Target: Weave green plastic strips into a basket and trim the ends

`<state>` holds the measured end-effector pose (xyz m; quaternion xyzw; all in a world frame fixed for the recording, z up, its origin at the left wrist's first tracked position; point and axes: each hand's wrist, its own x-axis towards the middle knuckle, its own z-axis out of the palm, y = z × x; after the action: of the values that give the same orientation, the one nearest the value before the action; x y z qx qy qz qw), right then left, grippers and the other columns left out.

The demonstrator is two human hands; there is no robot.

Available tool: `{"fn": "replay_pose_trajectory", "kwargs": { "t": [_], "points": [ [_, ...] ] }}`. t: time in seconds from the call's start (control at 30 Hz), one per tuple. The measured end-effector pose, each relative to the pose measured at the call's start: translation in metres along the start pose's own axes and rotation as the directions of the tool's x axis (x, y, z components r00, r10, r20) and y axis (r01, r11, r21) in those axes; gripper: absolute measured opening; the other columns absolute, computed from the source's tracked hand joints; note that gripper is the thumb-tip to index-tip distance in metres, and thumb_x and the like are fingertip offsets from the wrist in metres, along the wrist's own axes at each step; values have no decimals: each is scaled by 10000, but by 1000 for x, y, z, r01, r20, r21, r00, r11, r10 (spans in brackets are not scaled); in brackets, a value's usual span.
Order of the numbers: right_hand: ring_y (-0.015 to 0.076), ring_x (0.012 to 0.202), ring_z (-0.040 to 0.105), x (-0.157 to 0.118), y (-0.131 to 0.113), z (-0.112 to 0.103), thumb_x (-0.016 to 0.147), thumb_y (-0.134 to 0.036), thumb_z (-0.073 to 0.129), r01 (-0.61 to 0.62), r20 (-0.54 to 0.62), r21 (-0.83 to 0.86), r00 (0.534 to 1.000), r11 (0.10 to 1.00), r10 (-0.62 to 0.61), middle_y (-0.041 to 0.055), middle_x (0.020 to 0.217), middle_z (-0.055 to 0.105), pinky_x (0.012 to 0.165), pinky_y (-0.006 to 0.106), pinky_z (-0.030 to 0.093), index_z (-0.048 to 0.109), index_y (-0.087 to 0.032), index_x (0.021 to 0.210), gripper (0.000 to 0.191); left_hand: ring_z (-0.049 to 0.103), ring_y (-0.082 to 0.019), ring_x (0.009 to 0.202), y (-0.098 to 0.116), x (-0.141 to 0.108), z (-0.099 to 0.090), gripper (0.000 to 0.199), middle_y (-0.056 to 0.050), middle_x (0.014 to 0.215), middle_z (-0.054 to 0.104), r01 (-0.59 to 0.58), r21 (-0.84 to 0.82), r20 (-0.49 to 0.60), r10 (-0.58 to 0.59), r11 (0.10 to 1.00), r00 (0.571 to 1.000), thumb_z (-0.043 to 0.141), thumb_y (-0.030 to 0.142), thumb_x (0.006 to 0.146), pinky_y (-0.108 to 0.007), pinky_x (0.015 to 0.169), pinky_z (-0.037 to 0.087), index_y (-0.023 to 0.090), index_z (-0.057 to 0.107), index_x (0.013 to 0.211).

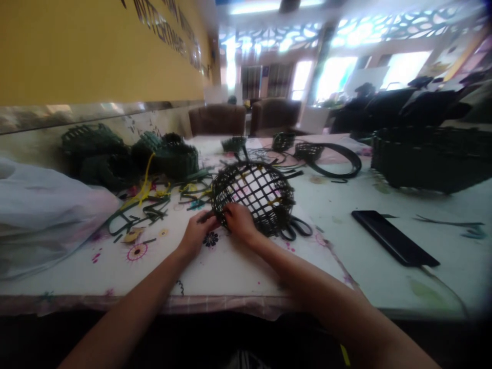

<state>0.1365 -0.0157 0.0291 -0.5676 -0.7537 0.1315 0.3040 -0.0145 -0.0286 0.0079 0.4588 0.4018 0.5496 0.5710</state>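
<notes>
A round, open-lattice basket [253, 192] woven from dark green strips rests on the table in front of me, with loose strip ends sticking out around it. At its near left edge, my left hand [200, 229] is closed on a short dark strip end [206, 216] that juts from the weave. My right hand [240, 220] is closed on the basket's near left side, its fingertips partly hidden in the lattice. Looped strip ends [298, 228] curl out at the basket's lower right.
Strip scraps [154, 212] and yellow ties [148, 177] lie left, near a white plastic bag [46, 215]. Woven pieces [169, 156] stand behind them. On the right are a phone [394, 238] with a cable, scissors [449, 221] and a large dark basket [430, 159]. A coiled strip [346, 161] lies farther back.
</notes>
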Motion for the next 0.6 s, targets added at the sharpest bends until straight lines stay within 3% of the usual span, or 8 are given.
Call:
{"fn": "replay_pose_trajectory", "kwargs": {
  "t": [0.23,0.6],
  "points": [
    [166,838,578,-8,6,10,902,-133,488,25,-85,23,996,999,-23,68,952,683,720,259,368,644,-170,904,161,668,-184,905,-4,0,-1,355,-59,978,711,-27,9,46,27,1000,999,826,308,665,-374,963,509,128,698,943],
    [199,846,613,-11,-2,6,945,-148,426,-10,-30,-137,1000,991,6,117,995,702,698,294,368,673,-160,920,249,658,-171,837,-9,-1,-4,249,-47,887,698,-70,142,61,62,987,996,779,306,705,-309,862,536,155,712,891]
  ]
}}
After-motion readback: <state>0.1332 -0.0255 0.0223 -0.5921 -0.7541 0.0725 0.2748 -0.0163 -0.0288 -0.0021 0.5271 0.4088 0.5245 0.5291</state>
